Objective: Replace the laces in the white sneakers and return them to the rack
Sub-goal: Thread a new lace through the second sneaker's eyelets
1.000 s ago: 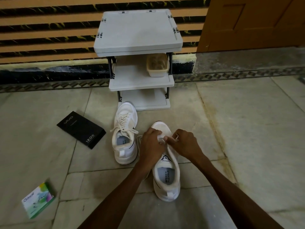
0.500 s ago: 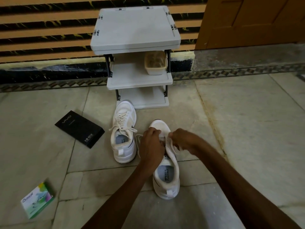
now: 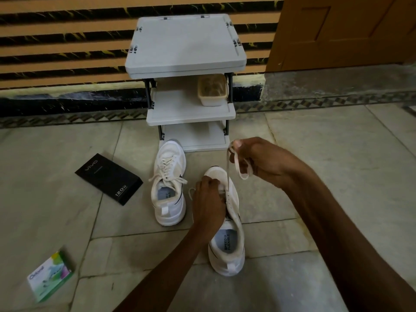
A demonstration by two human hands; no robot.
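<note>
The fingers [image 3: 239,144] of the right hand [image 3: 263,162] pinch the white lace [image 3: 227,167], with a slack loop hanging under the palm. A second ago this hand was low on the shoe, touching the left hand [image 3: 209,199]. It has since risen up and away from the eyelets, so the lace now runs taut from the pinch straight down to the front of the near sneaker [image 3: 234,200]. I take that as one pass pulled through the lowest eyelets, with most rows still open.

The left hand's fingers are curled on the sneaker's forefoot below the raised fingers, holding it on the floor [image 3: 337,176]. Whether they also trap the other lace end I cannot tell.

The second sneaker [image 3: 170,188], to the left of both hands, looks fully laced. The grey shoe rack [image 3: 184,46] stands beyond the fingers, with a beige tub [image 3: 212,91] on its middle shelf, and neither shoe is on it yet.

The near sneaker's insole reads "SPEED & FLEXIBLE". Far left of the fingers, a black box [image 3: 108,179] reads "VIVO" and "120W". Nearer the camera, a green-and-white carton [image 3: 50,275] seems to say "Odonil".
</note>
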